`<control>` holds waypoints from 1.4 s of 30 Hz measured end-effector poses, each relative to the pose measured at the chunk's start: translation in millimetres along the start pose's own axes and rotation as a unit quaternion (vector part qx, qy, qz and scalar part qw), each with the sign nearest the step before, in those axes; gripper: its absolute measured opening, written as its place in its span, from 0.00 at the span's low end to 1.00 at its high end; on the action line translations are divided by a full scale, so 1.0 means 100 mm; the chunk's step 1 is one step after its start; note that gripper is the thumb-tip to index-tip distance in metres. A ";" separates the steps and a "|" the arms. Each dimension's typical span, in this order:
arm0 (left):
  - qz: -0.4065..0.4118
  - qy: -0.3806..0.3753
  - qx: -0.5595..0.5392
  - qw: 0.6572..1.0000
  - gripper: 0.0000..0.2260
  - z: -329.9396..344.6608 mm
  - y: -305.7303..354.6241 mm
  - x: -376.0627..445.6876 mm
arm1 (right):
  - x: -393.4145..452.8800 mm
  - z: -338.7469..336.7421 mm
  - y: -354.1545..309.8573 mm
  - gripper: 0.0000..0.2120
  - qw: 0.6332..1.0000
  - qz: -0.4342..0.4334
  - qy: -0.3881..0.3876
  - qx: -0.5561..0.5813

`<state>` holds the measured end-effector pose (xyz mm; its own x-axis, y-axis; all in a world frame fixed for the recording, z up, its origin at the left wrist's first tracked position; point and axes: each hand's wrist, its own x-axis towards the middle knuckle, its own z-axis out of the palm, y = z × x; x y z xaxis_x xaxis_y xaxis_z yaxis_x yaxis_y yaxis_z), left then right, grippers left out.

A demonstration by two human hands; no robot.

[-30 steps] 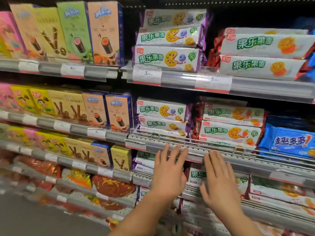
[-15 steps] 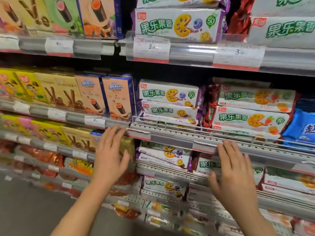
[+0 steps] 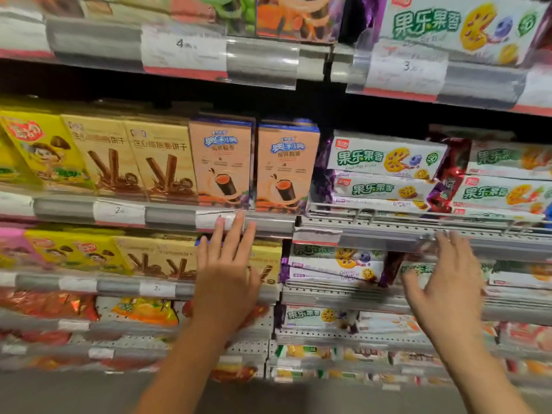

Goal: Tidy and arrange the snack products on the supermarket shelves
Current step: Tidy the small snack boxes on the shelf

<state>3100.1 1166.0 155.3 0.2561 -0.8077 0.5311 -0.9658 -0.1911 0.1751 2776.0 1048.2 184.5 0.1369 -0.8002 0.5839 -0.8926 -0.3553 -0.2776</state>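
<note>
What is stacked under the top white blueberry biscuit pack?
Under the top blueberry pack lies a second like pack, then a third's edge. The wire rail covers anything lower.

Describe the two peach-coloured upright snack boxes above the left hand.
The two peach-coloured cardboard snack boxes stand upright side by side, faces forward, on the middle shelf's left section. Each has a dark blue top, a blue logo and a picture of a dark filled roll. Tan boxes stand on their left. The left hand reaches below them without touching.
</note>
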 end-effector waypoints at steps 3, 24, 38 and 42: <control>0.020 0.021 -0.030 0.999 0.33 -0.02 -0.06 0.00 | -0.19 0.02 -0.51 0.32 0.993 -0.113 -0.026 0.022; -0.073 -0.053 0.043 0.995 0.30 -0.54 -1.00 -0.22 | -0.23 0.55 -1.29 0.29 0.980 -0.177 -0.026 0.092; -0.020 0.001 0.043 0.999 0.36 -0.47 -1.59 -0.12 | -0.62 0.62 -1.83 0.23 0.991 -0.073 0.010 0.114; 0.040 0.018 0.018 0.999 0.33 -0.48 -1.76 -0.08 | -0.84 0.88 -2.11 0.26 0.990 -0.071 -0.112 0.041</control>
<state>3269.8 1233.4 160.1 0.1790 -0.8013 0.5709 -0.9838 -0.1475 0.1016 2990.5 1147.6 127.3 0.3577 -0.8235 0.4404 -0.8211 -0.5020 -0.2716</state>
